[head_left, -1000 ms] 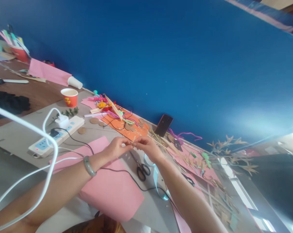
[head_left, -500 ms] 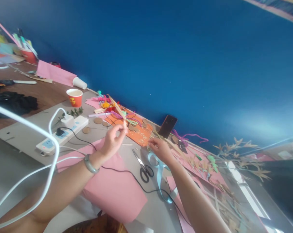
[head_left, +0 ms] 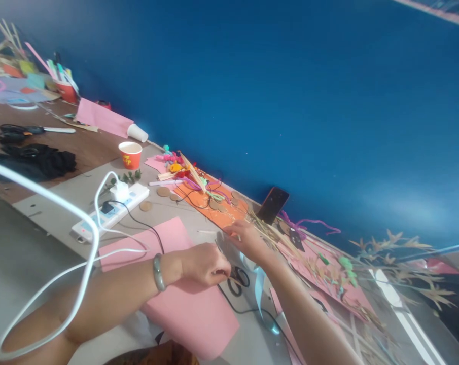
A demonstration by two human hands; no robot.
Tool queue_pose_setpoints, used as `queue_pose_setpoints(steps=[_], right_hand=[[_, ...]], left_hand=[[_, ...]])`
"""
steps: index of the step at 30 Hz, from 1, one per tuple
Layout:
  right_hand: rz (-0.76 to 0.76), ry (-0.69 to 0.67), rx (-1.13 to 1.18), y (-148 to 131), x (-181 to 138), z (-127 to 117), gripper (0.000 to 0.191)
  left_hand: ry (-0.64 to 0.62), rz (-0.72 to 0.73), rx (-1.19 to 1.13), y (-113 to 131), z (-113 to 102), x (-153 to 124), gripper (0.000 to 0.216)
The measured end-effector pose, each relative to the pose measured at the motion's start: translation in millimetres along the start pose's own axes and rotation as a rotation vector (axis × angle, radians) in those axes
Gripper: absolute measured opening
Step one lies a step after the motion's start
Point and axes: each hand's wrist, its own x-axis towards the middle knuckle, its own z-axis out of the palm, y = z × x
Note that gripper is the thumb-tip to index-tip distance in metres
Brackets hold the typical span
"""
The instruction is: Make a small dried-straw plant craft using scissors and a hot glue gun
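My left hand [head_left: 208, 263], with a bangle on the wrist, is closed just left of the black scissors [head_left: 239, 281]. A thin tan sliver seems to stick out from its fingers, too small to name. It hovers over the right part of a large pink paper sheet [head_left: 193, 309]. My right hand [head_left: 248, 241] is pinched at the near edge of the orange sheet [head_left: 221, 218], above the scissors; whatever it holds is hidden. A light blue ribbon [head_left: 258, 289] hangs below it. The scissor blades are mostly covered by my hands.
A white power strip [head_left: 111, 210] with cables lies at left, near a red paper cup [head_left: 131, 156]. Wooden discs, pipe cleaners and dried stems lie along the blue wall [head_left: 252, 91]. A phone [head_left: 273, 205] leans there. A white cable [head_left: 88, 233] loops across my left arm.
My left hand has moved right and down from the orange sheet's left edge to the scissors, turning over. My right hand stays near the same place. The view has shifted slightly left.
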Motion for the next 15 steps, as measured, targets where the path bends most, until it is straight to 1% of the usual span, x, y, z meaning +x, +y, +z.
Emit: queue_pose_setpoints(steps=[2,4,7,11,15], right_hand=[[-0.053,-0.029,-0.116,-9.5,12.4,9.8,0.030],[-0.054,-0.044,-0.218,-16.0,23.3,18.7,0.035],[-0.035,-0.073,-0.297,-20.1,33.3,27.2,0.041],[-0.060,-0.079,-0.309,-21.7,34.1,31.2,0.044],[-0.126,-0.072,-0.244,-23.5,31.4,33.0,0.043]], left_hand=[[-0.039,-0.001,0.001,-1.0,-0.7,0.3,0.014],[-0.054,-0.012,0.005,-1.3,-1.8,0.1,0.013],[-0.052,-0.016,0.017,-1.0,-3.4,-0.2,0.013],[-0.051,0.002,0.036,-1.3,-3.2,0.3,0.015],[-0.051,0.011,0.031,-2.9,-0.7,0.9,0.012]])
